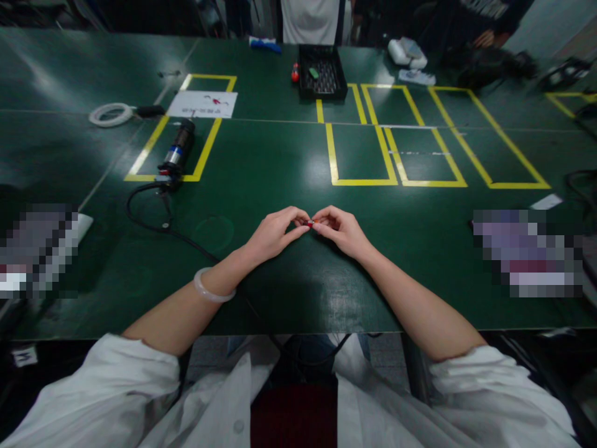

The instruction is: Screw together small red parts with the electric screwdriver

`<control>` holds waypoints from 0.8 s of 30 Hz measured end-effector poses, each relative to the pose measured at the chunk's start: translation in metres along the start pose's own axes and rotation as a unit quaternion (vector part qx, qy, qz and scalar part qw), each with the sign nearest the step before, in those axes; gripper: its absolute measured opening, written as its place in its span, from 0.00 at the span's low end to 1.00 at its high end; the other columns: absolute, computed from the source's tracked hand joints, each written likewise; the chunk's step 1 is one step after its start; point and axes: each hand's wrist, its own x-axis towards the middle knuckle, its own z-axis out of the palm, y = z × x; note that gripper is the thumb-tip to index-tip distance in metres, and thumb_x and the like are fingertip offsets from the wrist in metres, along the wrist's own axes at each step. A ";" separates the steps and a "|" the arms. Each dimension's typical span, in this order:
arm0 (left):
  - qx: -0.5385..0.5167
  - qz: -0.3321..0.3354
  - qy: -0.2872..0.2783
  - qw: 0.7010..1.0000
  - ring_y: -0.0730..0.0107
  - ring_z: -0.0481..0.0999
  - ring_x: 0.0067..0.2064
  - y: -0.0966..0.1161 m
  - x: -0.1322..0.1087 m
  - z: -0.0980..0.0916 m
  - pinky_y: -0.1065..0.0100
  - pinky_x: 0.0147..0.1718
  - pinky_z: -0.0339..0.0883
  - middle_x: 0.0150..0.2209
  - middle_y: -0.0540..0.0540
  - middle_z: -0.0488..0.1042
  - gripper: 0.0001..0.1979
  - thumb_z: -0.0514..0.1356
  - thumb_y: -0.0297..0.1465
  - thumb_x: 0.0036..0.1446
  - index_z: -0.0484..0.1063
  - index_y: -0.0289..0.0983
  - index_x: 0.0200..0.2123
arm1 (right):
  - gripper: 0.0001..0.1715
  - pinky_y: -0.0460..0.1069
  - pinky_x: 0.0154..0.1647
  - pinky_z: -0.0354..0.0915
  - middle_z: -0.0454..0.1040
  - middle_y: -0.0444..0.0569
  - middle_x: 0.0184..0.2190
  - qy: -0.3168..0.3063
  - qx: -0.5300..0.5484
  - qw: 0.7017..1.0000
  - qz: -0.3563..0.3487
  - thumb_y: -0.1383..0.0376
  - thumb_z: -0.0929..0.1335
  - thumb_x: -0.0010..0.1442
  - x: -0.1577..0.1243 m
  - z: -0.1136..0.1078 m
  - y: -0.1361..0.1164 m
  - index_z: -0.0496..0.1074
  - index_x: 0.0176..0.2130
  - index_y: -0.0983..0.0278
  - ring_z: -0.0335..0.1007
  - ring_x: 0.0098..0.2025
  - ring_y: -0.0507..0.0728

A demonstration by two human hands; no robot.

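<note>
Over the green table (280,280), my left hand (277,233) and my right hand (344,233) meet at the fingertips. Both pinch a small red part (310,223) between thumb and fingers. Its shape is mostly hidden by the fingers, and it is too small to make out in detail. A pale bracelet circles my left wrist.
A black and silver power tool (177,152) with a cable lies at the left, near a white paper (203,104). A black tray (323,93) of small parts and a red object (295,73) stand at the back. Yellow tape outlines mark the table. People are across it.
</note>
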 end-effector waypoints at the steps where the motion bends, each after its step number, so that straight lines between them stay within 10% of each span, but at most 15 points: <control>1: 0.003 0.001 -0.004 1.000 0.64 0.76 0.43 0.000 0.000 0.000 0.64 0.46 0.68 0.42 0.42 0.77 0.14 0.56 0.38 0.66 0.73 0.34 0.45 | 0.20 0.47 0.31 0.66 0.74 0.45 0.28 -0.003 0.014 1.000 0.011 0.50 0.73 0.57 0.000 0.000 0.000 0.73 0.38 0.64 0.69 0.29 0.51; 15: 0.023 0.020 -0.011 0.999 0.64 0.76 0.44 -0.002 -0.001 -0.009 0.64 0.47 0.67 0.43 0.42 0.76 0.16 0.55 0.41 0.68 0.72 0.35 0.47 | 0.23 0.46 0.30 0.67 0.73 0.44 0.29 -0.022 0.073 0.996 0.039 0.51 0.76 0.53 0.002 -0.001 0.001 0.72 0.38 0.64 0.68 0.28 0.49; 24: 0.287 -0.181 0.128 0.932 0.49 0.61 0.64 -0.098 -0.006 -0.123 0.50 0.64 0.54 0.63 0.34 0.63 0.34 0.62 0.40 0.61 0.60 0.29 0.65 | 0.23 0.45 0.28 0.63 0.73 0.45 0.30 -0.026 0.068 0.997 0.038 0.51 0.75 0.53 0.002 0.000 0.001 0.71 0.39 0.64 0.66 0.28 0.49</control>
